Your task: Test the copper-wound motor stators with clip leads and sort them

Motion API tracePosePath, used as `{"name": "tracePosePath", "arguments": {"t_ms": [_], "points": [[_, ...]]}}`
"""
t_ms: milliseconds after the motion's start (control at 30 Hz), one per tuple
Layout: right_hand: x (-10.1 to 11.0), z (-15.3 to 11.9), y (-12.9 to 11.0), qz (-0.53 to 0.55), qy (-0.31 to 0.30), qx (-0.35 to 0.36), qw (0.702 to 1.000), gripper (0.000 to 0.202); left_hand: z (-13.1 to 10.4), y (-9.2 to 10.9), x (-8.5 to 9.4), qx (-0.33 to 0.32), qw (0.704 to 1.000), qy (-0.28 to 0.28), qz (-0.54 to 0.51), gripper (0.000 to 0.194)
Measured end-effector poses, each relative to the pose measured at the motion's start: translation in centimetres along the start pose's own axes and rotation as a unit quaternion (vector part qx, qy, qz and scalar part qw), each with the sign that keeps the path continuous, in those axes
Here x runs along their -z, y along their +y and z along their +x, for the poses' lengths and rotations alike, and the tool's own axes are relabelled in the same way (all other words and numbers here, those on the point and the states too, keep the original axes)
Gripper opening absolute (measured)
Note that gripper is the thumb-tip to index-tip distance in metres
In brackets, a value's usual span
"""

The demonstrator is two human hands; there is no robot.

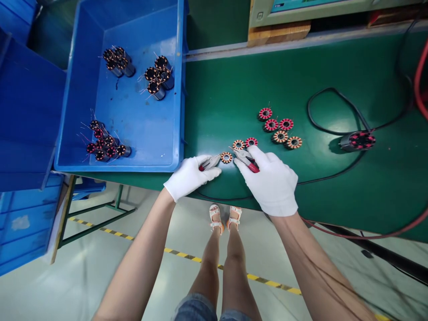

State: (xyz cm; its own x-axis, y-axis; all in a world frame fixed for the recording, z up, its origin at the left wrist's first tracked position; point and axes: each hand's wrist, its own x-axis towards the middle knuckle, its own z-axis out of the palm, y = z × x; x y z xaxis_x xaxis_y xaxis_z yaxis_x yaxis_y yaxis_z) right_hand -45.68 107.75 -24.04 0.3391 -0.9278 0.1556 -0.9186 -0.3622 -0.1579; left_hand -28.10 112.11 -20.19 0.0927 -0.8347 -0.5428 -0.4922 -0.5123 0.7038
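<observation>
White gloves cover both hands over the green bench. My left hand is closed around small pliers with a red grip, their tips pointing right. Between the two tools sits a small wound motor stator with orange-tan teeth. My right hand grips a second pair of red-handled pliers, jaws pointing up and left, close to that stator's right side. Just beyond are another tan stator and a pink-red stator. Whether either tool touches a wire is too small to tell.
Several more stators lie farther right on the bench. A blue bin at left holds grouped stators. A dark cylindrical motor part rests near a looped black cable. A screened machine stands behind.
</observation>
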Motion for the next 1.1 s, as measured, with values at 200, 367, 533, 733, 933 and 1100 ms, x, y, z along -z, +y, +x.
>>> {"name": "tracePosePath", "arguments": {"t_ms": [200,367,533,733,933,1100], "points": [[0.05,-0.35,0.36,0.035,0.009,0.037,0.999,0.044,0.06,-0.15,-0.13,0.007,1.000,0.003,-0.017,0.025],[0.07,-0.88,0.30,0.027,-0.013,0.064,0.997,0.041,-0.04,0.05,-0.20,0.043,0.998,0.001,-0.039,0.027],[0.03,-1.00,0.12,0.007,-0.025,0.077,0.997,0.041,-0.18,0.43,-0.06,0.061,0.997,-0.002,-0.050,0.026],[0.31,-0.90,0.00,0.001,-0.036,0.085,0.996,0.042,-0.26,0.50,-0.03,0.066,0.996,0.000,-0.057,0.025],[0.58,-0.87,-0.04,0.011,-0.024,0.086,0.996,0.041,-0.35,0.65,-0.09,0.060,0.997,0.007,-0.045,0.026],[0.17,-0.99,0.11,0.027,-0.027,0.092,0.995,0.042,-0.13,0.49,-0.14,0.057,0.997,0.009,-0.041,0.025]]}}
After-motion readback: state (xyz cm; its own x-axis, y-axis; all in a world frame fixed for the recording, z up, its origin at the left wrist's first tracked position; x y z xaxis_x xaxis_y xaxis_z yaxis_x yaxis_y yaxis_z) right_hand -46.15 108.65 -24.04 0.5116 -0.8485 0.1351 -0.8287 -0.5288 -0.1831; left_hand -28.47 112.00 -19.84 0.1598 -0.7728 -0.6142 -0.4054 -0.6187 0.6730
